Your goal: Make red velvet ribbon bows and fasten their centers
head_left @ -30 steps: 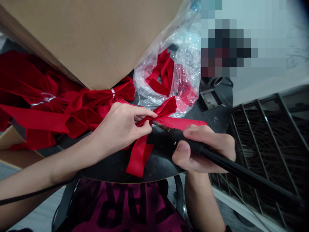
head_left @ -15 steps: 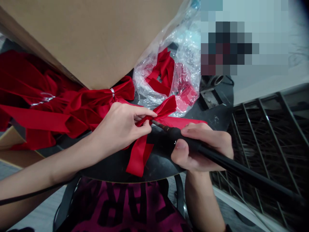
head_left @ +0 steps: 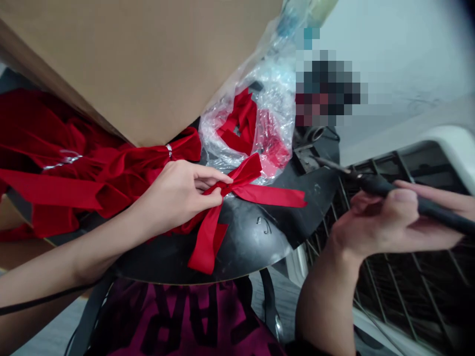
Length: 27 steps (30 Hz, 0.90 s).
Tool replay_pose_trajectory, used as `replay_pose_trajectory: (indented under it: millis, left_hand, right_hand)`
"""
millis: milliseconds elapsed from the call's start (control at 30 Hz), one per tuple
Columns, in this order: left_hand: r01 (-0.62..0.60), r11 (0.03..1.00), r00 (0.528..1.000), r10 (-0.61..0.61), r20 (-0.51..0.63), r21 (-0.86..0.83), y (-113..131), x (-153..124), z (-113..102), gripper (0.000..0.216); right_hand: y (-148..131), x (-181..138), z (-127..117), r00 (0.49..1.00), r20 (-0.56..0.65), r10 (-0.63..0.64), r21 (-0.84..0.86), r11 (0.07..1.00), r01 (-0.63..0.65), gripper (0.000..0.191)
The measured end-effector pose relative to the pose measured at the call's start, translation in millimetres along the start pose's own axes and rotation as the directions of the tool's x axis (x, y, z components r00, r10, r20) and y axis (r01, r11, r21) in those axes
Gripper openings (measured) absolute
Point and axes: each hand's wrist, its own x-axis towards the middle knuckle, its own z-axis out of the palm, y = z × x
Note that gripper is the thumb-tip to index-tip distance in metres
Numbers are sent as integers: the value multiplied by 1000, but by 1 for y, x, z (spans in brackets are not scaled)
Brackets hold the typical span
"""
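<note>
A red ribbon bow (head_left: 247,173) is pinched at its knot between the thumb and fingers of my left hand (head_left: 181,190). Its tails spread over the black round table (head_left: 252,242), one to the right and one toward me. My right hand (head_left: 386,217) grips the black handle of a soldering iron (head_left: 374,185), off the table's right side. The iron's metal tip points left, near a small dark metal stand (head_left: 315,155). Left of my left hand lie several red velvet bows (head_left: 70,153) bound with silvery ties.
A large cardboard box (head_left: 148,64) stands at the back left. Beside it, a clear plastic bag (head_left: 276,94) holds red ribbon pieces. A white-framed rack with dark bars (head_left: 393,282) is at the right. Small dark wire bits (head_left: 264,226) lie on the table.
My right hand has pulled the soldering iron away from the bow's knot, rightward to near the stand. My left hand still holds the bow. The view has shifted slightly.
</note>
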Motion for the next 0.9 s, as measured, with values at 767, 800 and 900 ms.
replay_pose_trajectory:
  millis: [767, 800, 900]
  left_hand:
    - [11, 943, 1000, -3, 25, -333, 40, -84, -46, 32]
    - [13, 926, 1000, -8, 14, -378, 41, -91, -45, 31]
    - [-37, 917, 999, 23, -41, -396, 42, -108, -43, 26]
  right_hand:
    - [95, 26, 48, 777, 332, 535, -112, 840, -531, 31]
    - [97, 25, 50, 767, 322, 555, -104, 826, -554, 31]
    - [102, 23, 57, 727, 287, 624, -74, 771, -633, 29]
